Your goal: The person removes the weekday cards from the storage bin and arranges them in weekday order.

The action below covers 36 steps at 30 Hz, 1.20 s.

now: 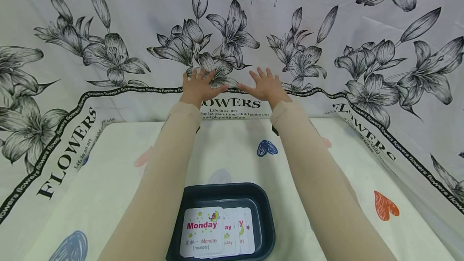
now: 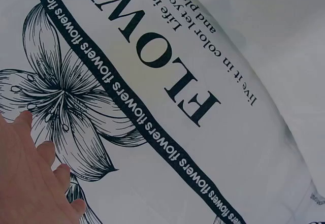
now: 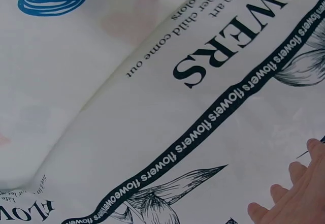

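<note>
A white cloth (image 1: 224, 156) printed with scattered coloured hearts covers the flat surface, among them a dark blue scribbled heart (image 1: 267, 148) near the middle and an orange-red heart (image 1: 386, 206) toward the right. Behind it and along both sides stands a pale fabric backdrop (image 1: 250, 23) with black line-drawn lilies, a black band (image 1: 137, 89) lettered "flowers" in white, and the word "FLOWERS" in large black capitals below the band. 2 arms in long beige sleeves (image 1: 163, 180) reach out across the surface toward that backdrop. The left hand (image 1: 198, 88) and the right hand (image 1: 267, 86) are raised before the far side, well apart, thumbs pointing toward each other; each grip is spread and holds nothing, though I cannot tell whether the fingers touch the fabric. On the surface at the near edge of the head view, between the forearms, sits a dark navy rectangular tray (image 1: 268, 228) with rounded corners. In it lies a white "Monday" card (image 1: 201, 237) with pink lettering, overlapping more white cards (image 1: 248, 233) fanned out beneath it to the right.
</note>
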### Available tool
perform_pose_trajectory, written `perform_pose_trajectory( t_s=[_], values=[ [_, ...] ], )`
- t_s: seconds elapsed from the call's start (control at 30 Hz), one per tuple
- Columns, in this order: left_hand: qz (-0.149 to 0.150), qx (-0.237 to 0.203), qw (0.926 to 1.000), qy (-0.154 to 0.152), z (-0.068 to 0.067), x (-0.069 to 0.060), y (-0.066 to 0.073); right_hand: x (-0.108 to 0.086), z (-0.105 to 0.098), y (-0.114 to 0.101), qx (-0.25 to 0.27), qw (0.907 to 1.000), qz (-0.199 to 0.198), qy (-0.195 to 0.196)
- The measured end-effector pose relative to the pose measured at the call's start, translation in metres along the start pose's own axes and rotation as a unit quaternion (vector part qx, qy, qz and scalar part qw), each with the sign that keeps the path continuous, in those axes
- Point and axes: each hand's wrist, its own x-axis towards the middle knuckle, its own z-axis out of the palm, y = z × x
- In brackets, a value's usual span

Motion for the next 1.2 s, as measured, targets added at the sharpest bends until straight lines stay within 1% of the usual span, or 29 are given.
perform_pose_trajectory(
  t_s=[0.3, 0.67, 0.77, 0.87, 1.0, 1.07, 1.2],
  values=[
    [0.001, 0.002, 1.0000, -0.005, -0.0009, -0.0007, 0.0030, -0.0010, 0.0023, -0.0006, -0.001, 1.0000, 0.008, -0.004],
    [0.012, 0.006, 0.9999, -0.002, 0.0002, 0.0015, 0.0011, 0.0000, 0.0028, 0.0020, 0.009, 1.0000, 0.002, 0.002],
    [0.015, 0.013, 0.9998, -0.006, 0.0006, 0.0012, 0.0007, 0.0011, 0.0036, 0.0017, 0.014, 0.9999, -0.001, 0.000],
    [0.018, 0.025, 0.9994, -0.017, 0.0001, -0.0002, 0.0014, 0.0028, 0.0048, 0.0013, 0.014, 0.9999, -0.006, 0.000],
    [0.026, 0.039, 0.9986, -0.023, -0.0022, -0.0022, 0.0034, 0.0047, 0.0063, 0.0010, 0.009, 0.9999, -0.013, 0.002],
    [0.032, 0.040, 0.9985, -0.019, -0.0034, -0.0024, 0.0043, 0.0047, 0.0066, 0.0012, 0.010, 0.9998, -0.015, 0.003],
    [0.042, 0.043, 0.9981, -0.014, -0.0021, -0.0012, 0.0033, 0.0020, 0.0075, 0.0010, 0.030, 0.9993, -0.024, 0.000]
  ],
)
